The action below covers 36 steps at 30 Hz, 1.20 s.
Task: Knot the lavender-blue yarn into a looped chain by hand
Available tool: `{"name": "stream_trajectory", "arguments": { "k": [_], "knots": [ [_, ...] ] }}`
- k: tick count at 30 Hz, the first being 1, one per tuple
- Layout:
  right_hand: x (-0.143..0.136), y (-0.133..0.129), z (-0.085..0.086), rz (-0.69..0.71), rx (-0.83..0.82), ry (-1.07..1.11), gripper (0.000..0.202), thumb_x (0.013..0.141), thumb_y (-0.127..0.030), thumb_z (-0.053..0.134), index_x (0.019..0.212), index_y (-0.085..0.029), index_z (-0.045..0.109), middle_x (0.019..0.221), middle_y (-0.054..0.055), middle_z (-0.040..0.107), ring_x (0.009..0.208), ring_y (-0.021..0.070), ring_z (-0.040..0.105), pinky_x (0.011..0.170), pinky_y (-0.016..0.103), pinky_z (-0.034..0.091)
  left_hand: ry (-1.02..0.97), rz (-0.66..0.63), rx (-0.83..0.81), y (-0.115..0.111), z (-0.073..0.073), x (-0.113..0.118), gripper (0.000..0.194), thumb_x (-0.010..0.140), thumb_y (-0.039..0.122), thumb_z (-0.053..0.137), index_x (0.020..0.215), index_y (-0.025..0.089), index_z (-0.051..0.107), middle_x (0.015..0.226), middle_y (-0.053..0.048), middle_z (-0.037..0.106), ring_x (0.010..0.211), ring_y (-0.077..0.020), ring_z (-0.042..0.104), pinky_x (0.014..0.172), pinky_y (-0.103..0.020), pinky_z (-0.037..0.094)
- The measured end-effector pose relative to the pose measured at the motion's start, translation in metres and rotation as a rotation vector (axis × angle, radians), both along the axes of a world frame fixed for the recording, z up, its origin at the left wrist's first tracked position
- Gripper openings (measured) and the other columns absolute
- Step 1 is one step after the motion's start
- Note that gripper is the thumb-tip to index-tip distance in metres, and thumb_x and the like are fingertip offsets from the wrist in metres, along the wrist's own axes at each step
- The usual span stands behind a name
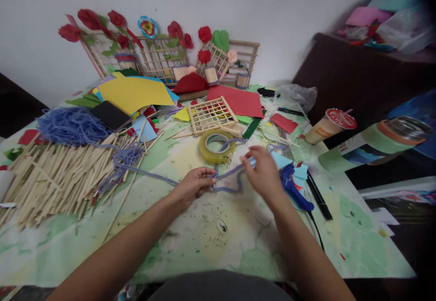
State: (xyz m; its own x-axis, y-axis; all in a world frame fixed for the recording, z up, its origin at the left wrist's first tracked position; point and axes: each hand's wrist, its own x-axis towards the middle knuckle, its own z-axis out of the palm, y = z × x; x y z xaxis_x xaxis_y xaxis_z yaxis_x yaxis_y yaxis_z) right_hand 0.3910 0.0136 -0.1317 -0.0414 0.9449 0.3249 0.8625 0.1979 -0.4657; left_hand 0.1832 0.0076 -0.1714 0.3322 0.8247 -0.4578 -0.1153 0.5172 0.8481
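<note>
One length of purple yarn (225, 189) is pinched between thumb and fingers of my left grip (195, 185), over the tabletop (190, 246), just nearer me than the tape roll (207, 149); my right grip (264, 173), fingers bent, is beside the yarn, and I cannot tell whether it is closed on any; sticks (61, 183) lie left, a glue gun (294, 188) right

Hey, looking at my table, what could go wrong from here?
The loose tangle of purple yarn lies on the wooden sticks and leads to the left hand, so a tug might snag it or drag sticks along. Yarn also crosses the tape roll, which could catch it. The blue glue gun lies close beside the right hand; a sideways sweep might knock it.
</note>
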Motion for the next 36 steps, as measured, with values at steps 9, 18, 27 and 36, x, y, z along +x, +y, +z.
{"name": "stream_trajectory", "arguments": {
  "k": [9, 18, 27, 36],
  "knots": [
    [-0.056, -0.03, -0.04, 0.234, -0.378, 0.226, 0.033, 0.08, -0.014, 0.042, 0.113, -0.015, 0.046, 0.095, 0.01, 0.062, 0.086, 0.0188, 0.056, 0.074, 0.028, 0.039, -0.053, -0.037, -0.032, -0.011, 0.004, 0.006, 0.038, 0.061, 0.027, 0.072, 0.09, 0.016, 0.051, 0.068, 0.004, 0.049, 0.041, -0.0003, 0.029, 0.034, -0.016, 0.01],
    [-0.054, -0.032, -0.035, 0.178, -0.362, -0.126, 0.019, 0.08, -0.023, 0.043, 0.076, -0.017, 0.061, 0.075, 0.007, 0.065, 0.07, 0.0177, 0.055, 0.065, 0.027, 0.03, 0.13, -0.067, 0.068, -0.012, -0.002, 0.007, 0.041, 0.058, 0.024, 0.071, 0.092, 0.015, 0.049, 0.062, 0.007, 0.047, 0.041, -0.0014, 0.034, 0.036, -0.016, 0.021],
    [-0.048, -0.032, -0.029, 0.154, -0.291, -0.139, 0.016, 0.075, -0.02, 0.046, 0.072, -0.016, 0.061, 0.068, 0.005, 0.063, 0.064, 0.0144, 0.052, 0.064, 0.025, 0.029, 0.193, -0.06, 0.163, -0.01, -0.007, 0.008, 0.039, 0.056, 0.02, 0.069, 0.091, 0.014, 0.052, 0.063, 0.005, 0.05, 0.053, -0.0072, 0.046, 0.051, -0.02, 0.035],
    [-0.055, -0.034, -0.034, 0.191, -0.401, 0.01, 0.019, 0.083, -0.027, 0.044, 0.074, -0.016, 0.058, 0.069, 0.004, 0.061, 0.061, 0.0117, 0.048, 0.054, 0.024, 0.024, 0.469, -0.15, 0.501, -0.005, -0.015, 0.002, 0.035, 0.063, 0.021, 0.061, 0.096, 0.014, 0.058, 0.074, -0.002, 0.059, 0.07, -0.0149, 0.055, 0.068, -0.027, 0.042]
  ]
}}
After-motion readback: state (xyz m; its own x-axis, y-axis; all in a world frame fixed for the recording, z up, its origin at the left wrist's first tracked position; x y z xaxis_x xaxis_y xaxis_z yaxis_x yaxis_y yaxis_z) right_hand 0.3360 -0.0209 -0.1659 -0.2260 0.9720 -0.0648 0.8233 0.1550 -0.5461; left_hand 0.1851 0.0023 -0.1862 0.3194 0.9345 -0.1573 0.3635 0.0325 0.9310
